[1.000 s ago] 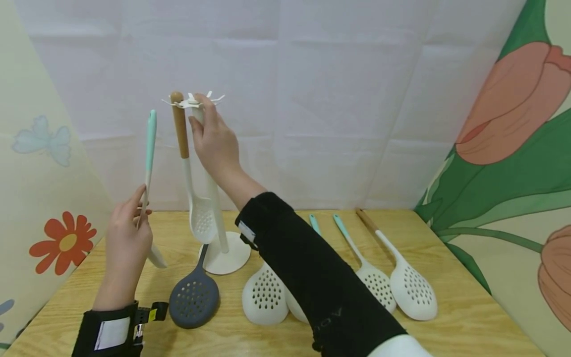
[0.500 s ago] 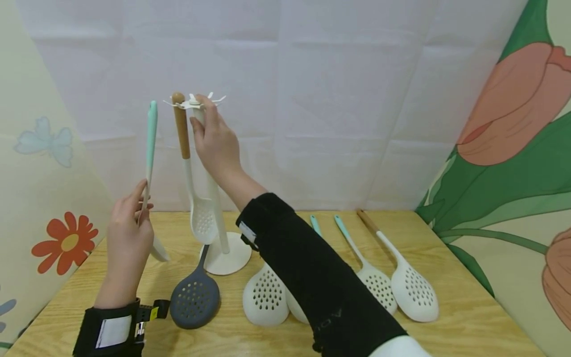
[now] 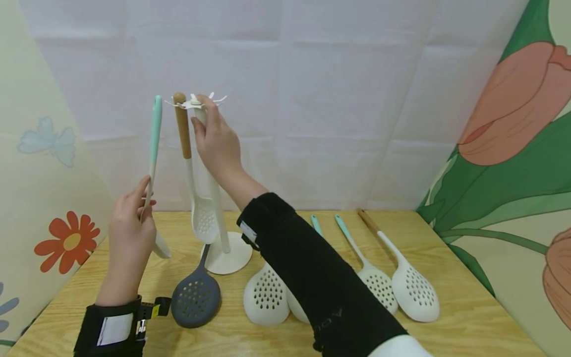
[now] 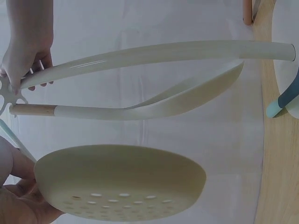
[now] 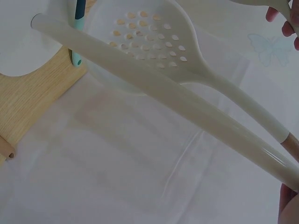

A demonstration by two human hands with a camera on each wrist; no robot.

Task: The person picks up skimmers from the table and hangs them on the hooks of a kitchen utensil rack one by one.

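since a second ago the left hand (image 3: 129, 233) has carried its teal-handled skimmer (image 3: 154, 144) up and toward the hooks, the handle tip now just beside the wooden-handled skimmer (image 3: 189, 168) already hanging. its fingers pinch the skimmer's thin neck, bowl low behind the palm. the right hand (image 3: 217, 144) stays curled round the top of the white rack (image 3: 218, 213), steadying it, so hanging looks close.

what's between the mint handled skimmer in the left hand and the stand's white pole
In the head view, the wood-handled skimmer hangs from the stand's top, between the mint-handled skimmer held in the left hand and the pole.
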